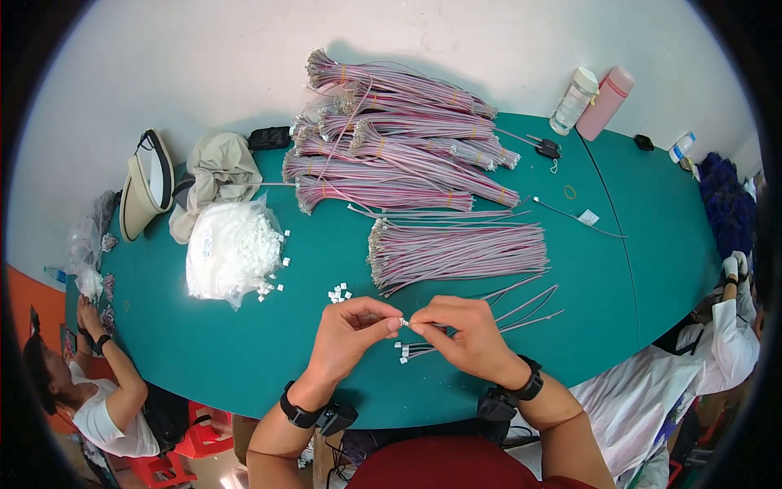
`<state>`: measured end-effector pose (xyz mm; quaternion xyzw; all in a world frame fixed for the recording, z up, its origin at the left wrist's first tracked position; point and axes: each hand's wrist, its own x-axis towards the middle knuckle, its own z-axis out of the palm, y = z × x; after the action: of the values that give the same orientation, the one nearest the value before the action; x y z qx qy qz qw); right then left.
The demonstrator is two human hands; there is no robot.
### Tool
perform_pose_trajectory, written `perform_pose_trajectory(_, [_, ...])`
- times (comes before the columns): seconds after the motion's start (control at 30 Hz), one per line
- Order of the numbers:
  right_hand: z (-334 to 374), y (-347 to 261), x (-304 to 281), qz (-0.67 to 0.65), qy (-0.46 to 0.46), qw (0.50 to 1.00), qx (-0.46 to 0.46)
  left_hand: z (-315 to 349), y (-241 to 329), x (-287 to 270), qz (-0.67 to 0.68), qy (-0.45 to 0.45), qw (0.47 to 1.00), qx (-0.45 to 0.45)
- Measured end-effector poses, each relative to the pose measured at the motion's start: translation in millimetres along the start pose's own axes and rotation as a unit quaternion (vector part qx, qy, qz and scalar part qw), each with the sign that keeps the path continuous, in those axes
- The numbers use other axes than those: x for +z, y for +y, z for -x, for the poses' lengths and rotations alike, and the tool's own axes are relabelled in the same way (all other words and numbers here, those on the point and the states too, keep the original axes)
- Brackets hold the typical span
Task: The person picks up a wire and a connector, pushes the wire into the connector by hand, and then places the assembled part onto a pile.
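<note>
In front of me, the fingertips of my left hand (pixel 350 334) pinch a small white connector (pixel 404 323). My right hand (pixel 464 330) is closed in a pinch right beside it, on what looks like the wire end entering that connector; the wire itself is mostly hidden by the fingers. Under my right hand lie several wires with white connectors (pixel 404 354) on their ends. Loose white connectors (pixel 338 293) are scattered just beyond my left hand. A spread bundle of grey and pink wires (pixel 460 248) lies beyond my right hand.
Tied wire bundles (pixel 399 155) are piled by the wall. To the left stand a plastic bag of white connectors (pixel 232 253), a crumpled cloth (pixel 224 167) and a beige cap-like item (pixel 147 187). Bottles (pixel 605 102) are at back right. Other people sit left (pixel 114 407) and right (pixel 733 326).
</note>
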<state>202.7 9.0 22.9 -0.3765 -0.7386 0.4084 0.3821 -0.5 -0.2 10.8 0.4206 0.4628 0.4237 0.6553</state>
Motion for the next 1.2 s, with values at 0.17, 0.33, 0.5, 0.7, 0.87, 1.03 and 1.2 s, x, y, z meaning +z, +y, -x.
perform_pose_trajectory(0.17, [0.8,1.3,0.6,-0.002,0.0,1.0,0.008,0.0,-0.7,0.0,-0.001,-0.002,1.0,0.003])
perform_pose_trajectory(0.33, [-0.1,-2.1,0.2,-0.018,0.01,1.0,0.013,0.2,-0.9,-0.6,-0.019,-0.005,1.0,0.008])
perform_pose_trajectory(0.5, [-0.4,-4.2,-1.5,-0.031,0.002,1.0,-0.003,0.3,-1.2,-0.1,0.0,-0.004,1.0,0.0])
perform_pose_trajectory(0.7, [-0.1,-2.4,-2.0,-0.054,0.007,0.998,0.045,2.1,-1.7,1.2,-0.034,-0.01,0.999,0.015])
perform_pose_trajectory(0.87, [0.6,-0.6,-0.6,-0.053,0.004,0.997,0.06,4.6,4.5,6.9,-0.086,-0.006,0.994,0.062])
perform_pose_trajectory(1.03, [0.9,0.6,1.1,-0.067,0.002,0.995,0.073,5.1,6.7,7.2,-0.137,0.0,0.984,0.111])
perform_pose_trajectory(1.2, [1.2,-0.9,5.8,-0.025,0.045,0.998,0.018,5.4,6.1,7.0,-0.214,0.017,0.966,0.143])
